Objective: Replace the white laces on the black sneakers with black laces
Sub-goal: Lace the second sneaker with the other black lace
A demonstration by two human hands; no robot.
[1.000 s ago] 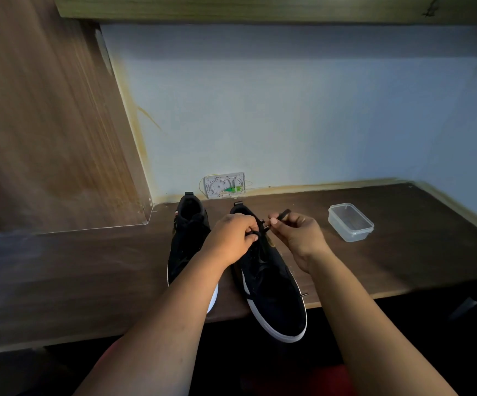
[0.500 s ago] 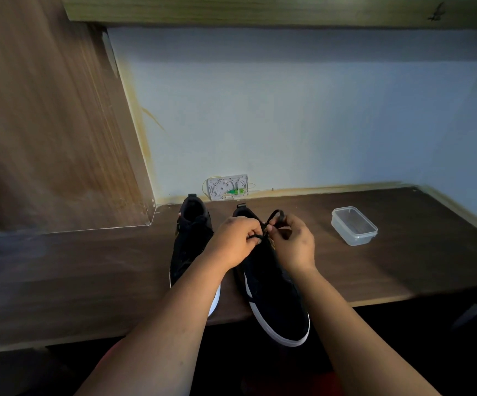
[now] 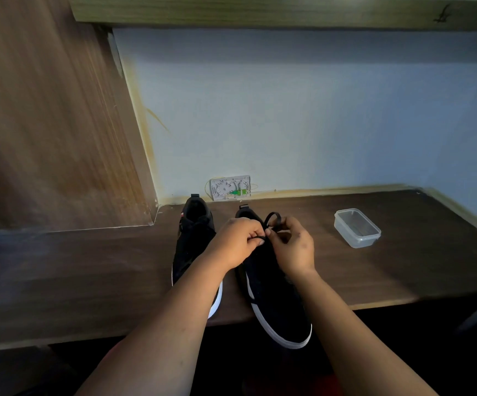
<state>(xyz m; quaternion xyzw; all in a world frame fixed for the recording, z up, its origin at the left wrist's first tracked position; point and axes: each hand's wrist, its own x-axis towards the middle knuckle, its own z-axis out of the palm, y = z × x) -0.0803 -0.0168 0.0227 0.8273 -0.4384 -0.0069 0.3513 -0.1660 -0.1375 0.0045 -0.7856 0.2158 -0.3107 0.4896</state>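
black lace (image 3: 272,218) loops above right sneaker (image 3: 274,295) — pinched by both hands.

Both forearms are bare to the lower frame edge, with no sleeves; the left hand (image 3: 238,242) and right hand (image 3: 296,248) wear no gloves.

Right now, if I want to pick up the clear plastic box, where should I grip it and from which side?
Probably from above, across the two long rims of the box. It stands upright and open, with no lid, alone on the desk to the right of the right hand, so nothing blocks that way.
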